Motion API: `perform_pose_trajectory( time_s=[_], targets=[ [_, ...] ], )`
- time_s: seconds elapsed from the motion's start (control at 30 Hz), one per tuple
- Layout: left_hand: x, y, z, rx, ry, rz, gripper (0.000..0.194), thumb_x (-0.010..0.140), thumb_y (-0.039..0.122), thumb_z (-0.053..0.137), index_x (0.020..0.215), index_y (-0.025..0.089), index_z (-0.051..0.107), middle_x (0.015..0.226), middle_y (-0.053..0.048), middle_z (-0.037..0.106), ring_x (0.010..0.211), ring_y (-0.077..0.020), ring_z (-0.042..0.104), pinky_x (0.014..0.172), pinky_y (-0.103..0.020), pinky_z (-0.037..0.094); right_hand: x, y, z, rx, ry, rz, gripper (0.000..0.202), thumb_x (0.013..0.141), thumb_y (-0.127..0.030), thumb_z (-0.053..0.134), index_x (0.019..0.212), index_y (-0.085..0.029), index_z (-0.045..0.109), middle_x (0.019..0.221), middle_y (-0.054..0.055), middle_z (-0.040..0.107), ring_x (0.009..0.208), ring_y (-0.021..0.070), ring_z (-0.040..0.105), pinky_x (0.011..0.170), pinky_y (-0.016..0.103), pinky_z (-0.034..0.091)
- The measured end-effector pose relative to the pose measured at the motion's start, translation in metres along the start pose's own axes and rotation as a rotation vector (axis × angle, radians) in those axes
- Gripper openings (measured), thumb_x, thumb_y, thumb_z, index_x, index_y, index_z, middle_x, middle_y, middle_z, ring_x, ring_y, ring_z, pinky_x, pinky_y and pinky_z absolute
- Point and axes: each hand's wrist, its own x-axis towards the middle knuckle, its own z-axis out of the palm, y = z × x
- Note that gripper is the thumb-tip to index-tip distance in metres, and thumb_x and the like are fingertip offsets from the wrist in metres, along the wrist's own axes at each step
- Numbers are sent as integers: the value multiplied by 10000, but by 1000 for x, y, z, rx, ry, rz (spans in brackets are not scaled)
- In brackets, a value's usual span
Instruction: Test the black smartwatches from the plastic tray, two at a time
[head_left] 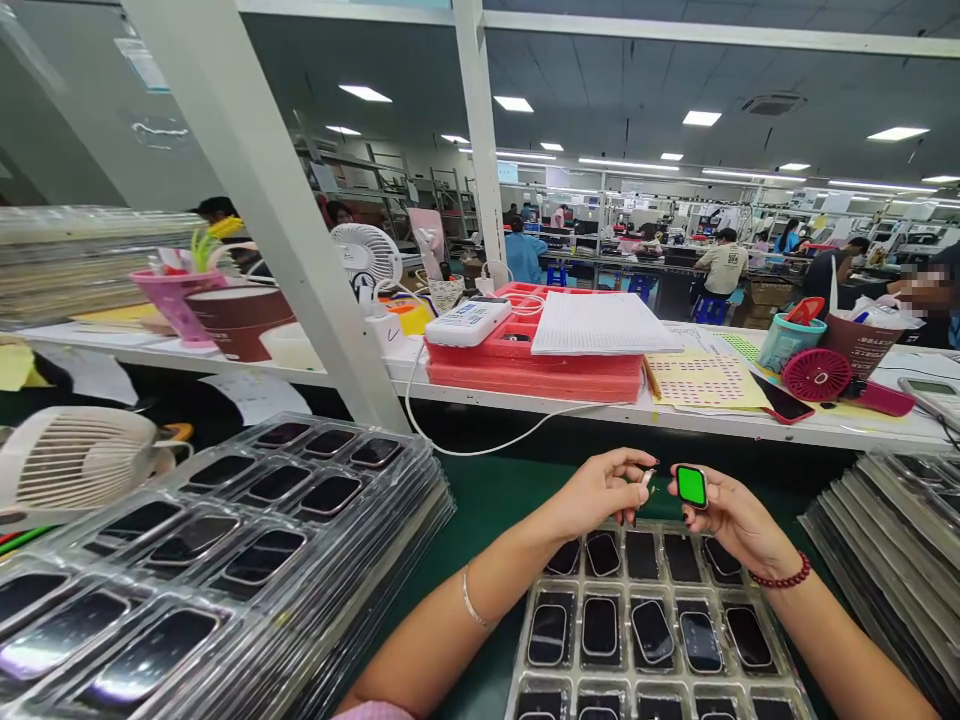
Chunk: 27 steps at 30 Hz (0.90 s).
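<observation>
A smartwatch body (pixel 691 486) without a strap, its screen lit plain green, is held upright by the fingers of my right hand (pixel 739 525). Just to its left, the fingertips of my left hand (pixel 600 492) are drawn together. Something small and pale shows at those fingertips, too small to name. Both hands are above a clear plastic tray (pixel 652 585) with rows of compartments. Dark-screened watch bodies (pixel 600 627) lie in its compartments, some of them tilted. The tray's near part runs out of the picture.
Tall stacks of clear trays rise at left (pixel 360 590) and right (pixel 862 540). A white fan (pixel 82 465) stands far left. Across the back, a shelf carries red foam trays (pixel 525 375), papers (pixel 600 322), a phone (pixel 784 400) and cups (pixel 791 340). People sit at benches beyond.
</observation>
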Motion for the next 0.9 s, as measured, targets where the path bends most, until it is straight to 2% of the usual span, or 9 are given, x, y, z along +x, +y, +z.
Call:
perform_pose_trajectory(
  time_s=[0.13, 0.2, 0.43, 0.67, 0.9],
  targets=[
    [0, 1, 2, 3, -5, -3, 542, 700, 394, 813, 1141, 156, 606, 926, -16, 618, 527, -60, 584, 510, -216, 421, 1, 7, 5, -16, -50, 13, 434, 761, -410, 832, 1108, -169, 734, 767, 65, 699, 617, 141, 651, 579, 227, 589],
    [0, 2, 3, 12, -6, -11, 557, 698, 408, 814, 1144, 154, 598, 937, -19, 622, 522, -59, 581, 503, -214, 419, 2, 10, 5, -15, -65, 17, 431, 771, -403, 825, 1113, -162, 724, 738, 56, 688, 603, 140, 650, 584, 236, 589],
    [2, -2, 3, 23, -3, -17, 544, 713, 421, 801, 1143, 161, 592, 966, -39, 648, 524, -59, 566, 507, -218, 427, 6, 13, 2, 2, -58, -19, 384, 775, -355, 814, 1084, -147, 720, 929, 82, 713, 612, 117, 658, 574, 221, 595],
    [4, -5, 4, 18, 5, -23, 537, 712, 412, 809, 1135, 165, 589, 917, -32, 652, 543, -60, 546, 492, -190, 453, 10, 12, 4, 61, -57, -12, 415, 706, -373, 858, 1029, -154, 718, 858, 42, 714, 602, 118, 668, 537, 201, 596],
    [6, -6, 2, 39, 18, -30, 541, 732, 401, 799, 1164, 154, 586, 935, -48, 669, 587, -73, 551, 516, -194, 485, 12, 13, 2, 23, -67, -2, 389, 750, -330, 802, 1072, -145, 687, 856, 41, 719, 618, 111, 673, 566, 201, 606]
  ],
)
